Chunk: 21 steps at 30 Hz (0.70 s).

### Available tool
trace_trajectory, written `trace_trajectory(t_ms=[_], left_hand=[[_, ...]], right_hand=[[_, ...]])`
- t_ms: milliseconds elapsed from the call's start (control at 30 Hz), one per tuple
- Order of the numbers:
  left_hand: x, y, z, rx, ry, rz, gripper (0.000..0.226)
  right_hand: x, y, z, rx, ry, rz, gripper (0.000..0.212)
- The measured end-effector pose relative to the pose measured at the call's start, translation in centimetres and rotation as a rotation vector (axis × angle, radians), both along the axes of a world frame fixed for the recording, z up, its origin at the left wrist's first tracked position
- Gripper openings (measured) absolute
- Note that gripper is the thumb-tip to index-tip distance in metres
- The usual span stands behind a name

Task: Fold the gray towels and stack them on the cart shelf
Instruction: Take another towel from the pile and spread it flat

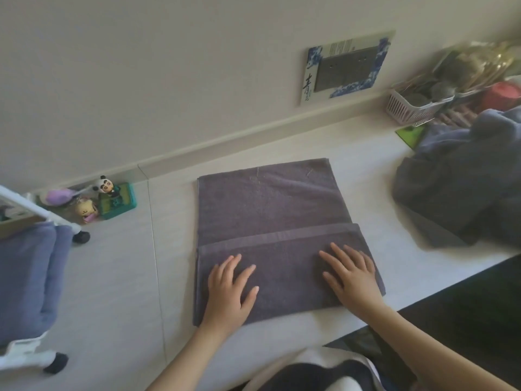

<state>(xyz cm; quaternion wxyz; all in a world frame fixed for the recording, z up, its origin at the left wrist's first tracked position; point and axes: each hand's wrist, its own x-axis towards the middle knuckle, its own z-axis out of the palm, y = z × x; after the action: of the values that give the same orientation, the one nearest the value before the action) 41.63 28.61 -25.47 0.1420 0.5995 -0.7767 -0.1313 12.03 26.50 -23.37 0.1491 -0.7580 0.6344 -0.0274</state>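
Observation:
A gray towel lies flat on the pale floor in front of me, its near third folded up over the middle. My left hand presses flat on the left part of that folded flap, fingers spread. My right hand presses flat on the right part, fingers spread too. Neither hand grips anything. A heap of unfolded gray towels sits at the right. At the far left stands the white cart on black wheels, with folded bluish-gray towels on its lower shelf.
Small toy figures and a green box stand by the baseboard at left. A pink basket full of items is at the back right. A decorated wall socket plate is on the wall. A dark mat lies near right.

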Motion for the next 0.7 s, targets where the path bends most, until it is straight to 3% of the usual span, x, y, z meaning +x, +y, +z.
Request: trace_trajectory(t_ms=[67, 167, 267, 467, 567, 700], left_hand=[[0.2, 0.9, 0.5, -0.088, 0.083, -0.173, 0.035], [0.9, 1.7, -0.1, -0.037, 0.098, -0.27, 0.039], [1.2, 1.8, -1.1, 0.0, 0.119, -0.249, 0.04], [0.1, 0.3, 0.3, 0.078, 0.229, -0.125, 0.017], [-0.1, -0.5, 2.5, 0.277, 0.202, -0.051, 0.021], [0.4, -0.8, 5.9, 0.718, 0.211, -0.043, 0.017]], right_hand=[[0.0, 1.5, -0.1, -0.124, -0.13, 0.13, 0.046], [0.0, 3.1, -0.7, -0.142, -0.168, 0.209, 0.042], [0.1, 3.4, -1.5, -0.121, -0.157, 0.195, 0.039], [1.8, 2.5, -1.2, -0.199, -0.204, 0.097, 0.031], [2.2, 1.6, 0.5, -0.035, -0.173, 0.107, 0.019], [1.9, 0.4, 5.4, 0.428, -0.149, 0.199, 0.011]])
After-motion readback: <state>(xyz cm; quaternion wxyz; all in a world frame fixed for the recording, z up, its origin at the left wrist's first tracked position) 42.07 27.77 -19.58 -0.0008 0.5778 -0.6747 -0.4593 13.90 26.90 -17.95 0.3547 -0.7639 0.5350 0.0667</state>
